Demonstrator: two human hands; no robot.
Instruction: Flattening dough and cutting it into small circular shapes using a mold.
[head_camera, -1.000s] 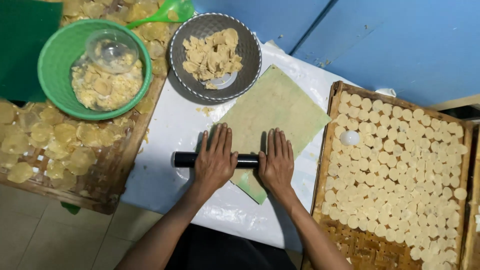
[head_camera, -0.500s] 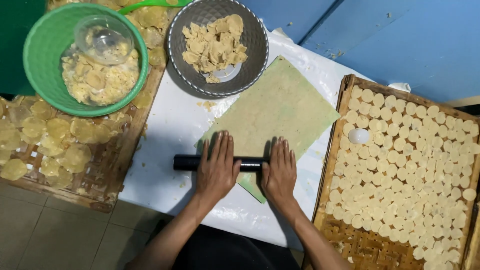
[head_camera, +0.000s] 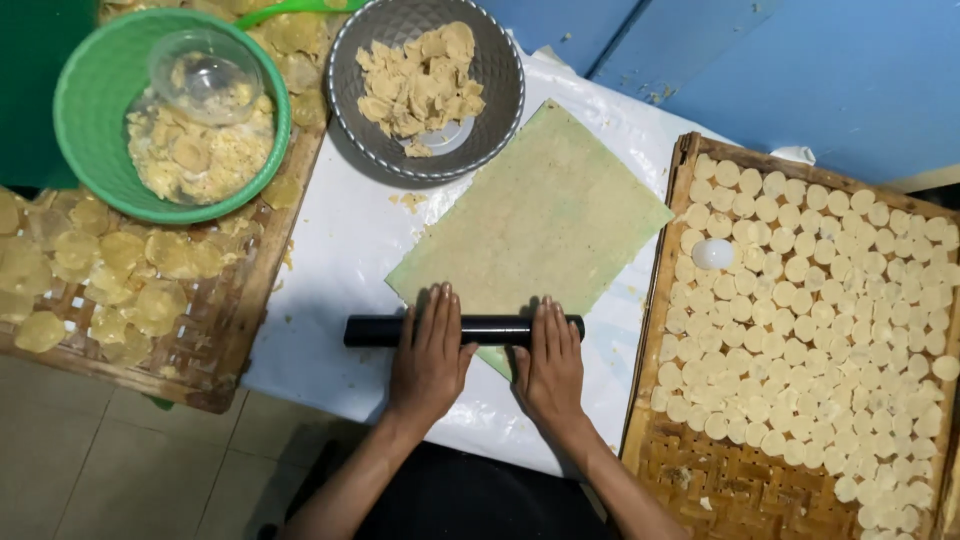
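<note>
A table covered with a white plastic sheet (head_camera: 340, 250) carries everything here. A flat green sheet of dough (head_camera: 540, 220) lies in the middle of it. Up and left of the dough sits a grey bowl (head_camera: 345, 110) with dough bits inside. Left of the dough is a woven tray (head_camera: 215, 330) with a green bowl (head_camera: 75, 110) on it. Right of the dough lies another woven tray (head_camera: 665, 290) full of small round pieces.

Black rolling pin (head_camera: 495, 329) lies across flat greenish dough sheet (head_camera: 540, 220)
</note>
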